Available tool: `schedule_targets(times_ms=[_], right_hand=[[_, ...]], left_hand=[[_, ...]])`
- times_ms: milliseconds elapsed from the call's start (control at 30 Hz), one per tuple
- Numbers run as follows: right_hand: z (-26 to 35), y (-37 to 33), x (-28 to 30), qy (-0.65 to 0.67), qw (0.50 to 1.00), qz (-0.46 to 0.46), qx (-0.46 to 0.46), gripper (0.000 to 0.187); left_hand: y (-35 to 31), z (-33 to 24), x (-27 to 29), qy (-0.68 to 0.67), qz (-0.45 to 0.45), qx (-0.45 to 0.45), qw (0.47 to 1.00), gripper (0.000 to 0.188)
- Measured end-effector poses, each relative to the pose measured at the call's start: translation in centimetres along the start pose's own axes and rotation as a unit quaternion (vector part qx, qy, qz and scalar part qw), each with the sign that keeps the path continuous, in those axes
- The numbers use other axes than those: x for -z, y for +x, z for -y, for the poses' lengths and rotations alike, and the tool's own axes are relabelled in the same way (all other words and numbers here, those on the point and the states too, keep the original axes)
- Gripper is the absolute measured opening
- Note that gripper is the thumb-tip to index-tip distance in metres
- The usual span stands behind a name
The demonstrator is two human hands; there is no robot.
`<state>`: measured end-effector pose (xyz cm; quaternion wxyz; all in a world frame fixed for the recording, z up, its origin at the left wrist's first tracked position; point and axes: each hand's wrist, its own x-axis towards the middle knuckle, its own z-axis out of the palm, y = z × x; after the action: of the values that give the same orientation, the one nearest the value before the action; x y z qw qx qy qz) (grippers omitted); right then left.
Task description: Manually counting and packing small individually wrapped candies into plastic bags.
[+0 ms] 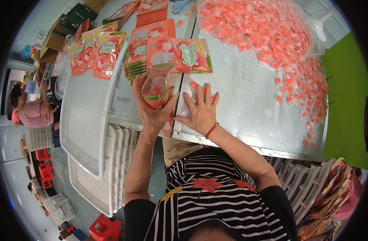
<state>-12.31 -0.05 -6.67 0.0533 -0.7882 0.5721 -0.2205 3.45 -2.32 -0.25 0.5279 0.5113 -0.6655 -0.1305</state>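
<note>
My left hand (152, 116) is wrapped round an upright red-and-green candy pouch (157, 85); its top gapes and the clear inside shows. My right hand (201, 113) lies palm down on the metal table (232, 92) with its fingers spread. Under and between those fingers are a few small red candies in clear wrappers (193, 85), partly hidden. Just beyond both hands, a flat pouch (182, 54) lies across a stack of similar pouches (137, 60). Part of another pouch (168, 126) shows below my left hand at the table's near edge.
A large heap of wrapped red candies (252, 30) covers the far right, beside a white plastic scoop (318, 29) and a green panel (347, 96). Leftward, a white mesh tray (85, 116) bears several plump pouches (106, 54). Another person (35, 110) is at far left.
</note>
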Motion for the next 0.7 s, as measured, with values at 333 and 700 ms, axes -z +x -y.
schedule_targets(times_ms=[333,700], right_hand=[[-2.3,2.4,-0.6,0.003,0.999,-0.027,0.025,0.070],[-5.7,3.1,-0.9,0.052,0.990,-0.080,0.106,0.019]], left_hand=[[0.1,-0.7,-0.8,0.005,0.025,-0.014,1.000,0.101],[0.7,-2.1,-1.9,0.021,0.035,-0.035,0.999,0.092]])
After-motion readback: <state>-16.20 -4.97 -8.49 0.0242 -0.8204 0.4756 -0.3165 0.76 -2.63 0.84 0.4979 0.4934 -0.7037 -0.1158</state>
